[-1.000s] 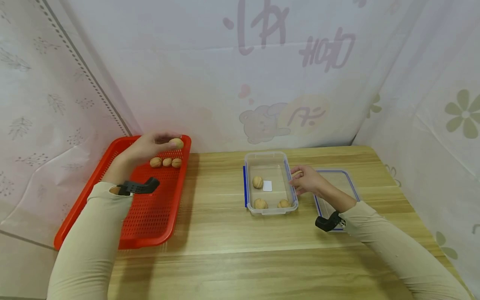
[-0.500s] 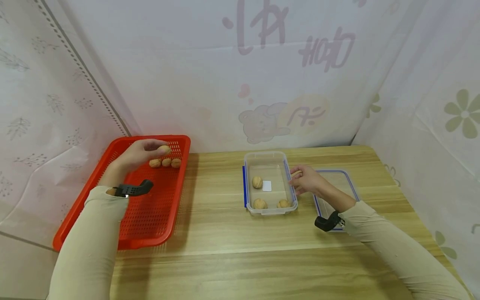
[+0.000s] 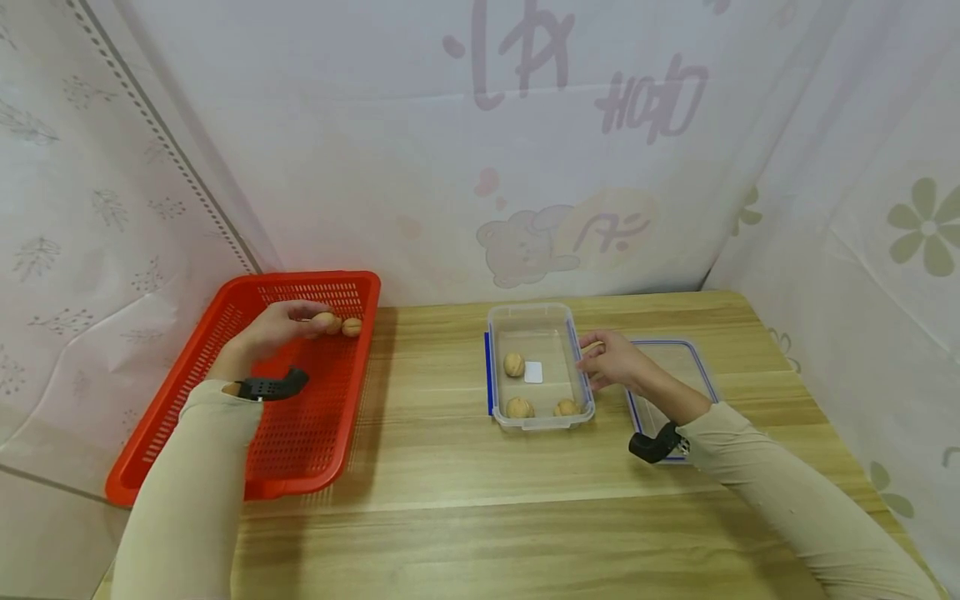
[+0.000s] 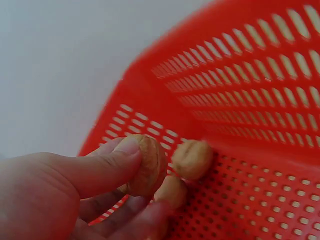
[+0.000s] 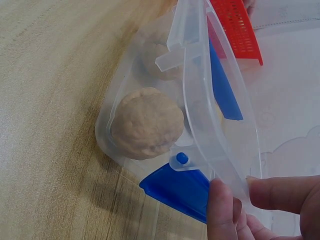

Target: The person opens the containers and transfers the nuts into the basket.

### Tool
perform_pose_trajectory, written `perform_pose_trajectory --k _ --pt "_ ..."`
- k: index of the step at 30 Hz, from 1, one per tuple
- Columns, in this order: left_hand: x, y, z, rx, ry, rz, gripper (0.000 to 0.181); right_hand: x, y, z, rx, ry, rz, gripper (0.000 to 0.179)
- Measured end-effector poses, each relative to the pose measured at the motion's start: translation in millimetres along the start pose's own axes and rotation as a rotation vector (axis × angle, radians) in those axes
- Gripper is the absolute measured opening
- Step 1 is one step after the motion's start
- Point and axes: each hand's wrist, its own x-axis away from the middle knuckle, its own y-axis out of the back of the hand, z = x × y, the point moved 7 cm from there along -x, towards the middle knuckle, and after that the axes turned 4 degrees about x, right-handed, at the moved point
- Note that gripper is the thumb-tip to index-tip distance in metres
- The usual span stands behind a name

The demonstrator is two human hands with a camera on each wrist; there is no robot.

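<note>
Inside the red basket (image 3: 343, 433), my left hand (image 3: 273, 329) pinches a walnut (image 4: 147, 165) between thumb and fingers. Two more walnuts show just beyond it in the left wrist view, one walnut (image 4: 192, 159) near the basket's corner and another walnut (image 4: 172, 192) partly behind the fingers. My right hand (image 3: 615, 360) grips the right rim of a clear plastic food container (image 5: 197, 95), thumb on one side of the wall and fingers on the other. Within that container lie a walnut (image 3: 513, 364) at the left and two walnuts (image 3: 520, 407) along the near end.
A clear lid (image 3: 675, 362) with a blue seal lies on the wooden table (image 3: 450, 467), partly under the right forearm. Blue clip flaps (image 5: 180, 190) hang from the container's sides. A printed curtain (image 3: 360, 167) stands behind the table.
My left hand has moved left and down with the walnut, from above the basket's far right corner to beside the other walnuts. The right hand has stayed on the container's rim.
</note>
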Motion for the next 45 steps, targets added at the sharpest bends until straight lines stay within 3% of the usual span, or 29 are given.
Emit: perform_pose_trajectory --k 5,20,24,31,45 --pt "-4.4 -10.4 5.3 -0.028 0.004 0.031 0.054 0.6 0 1 0.004 0.0 -0.002 0.045" --pt "-15.7 -34.2 9.4 -0.138 0.009 0.009 0.043 2.3 0 3 0.005 0.006 0.0 0.044" --pt "-18.9 -38.5 10.5 -0.169 0.036 -0.008 0.042 2.0 0 2 0.007 0.003 -0.004 0.045" --pt "-21.2 -40.8 12.8 -0.147 0.102 -0.028 0.047 1.5 0 2 0.014 -0.003 -0.01 0.045" --pt "-15.4 -37.4 10.0 -0.085 0.002 0.034 0.044 2.0 0 2 0.002 -0.003 -0.013 0.043"
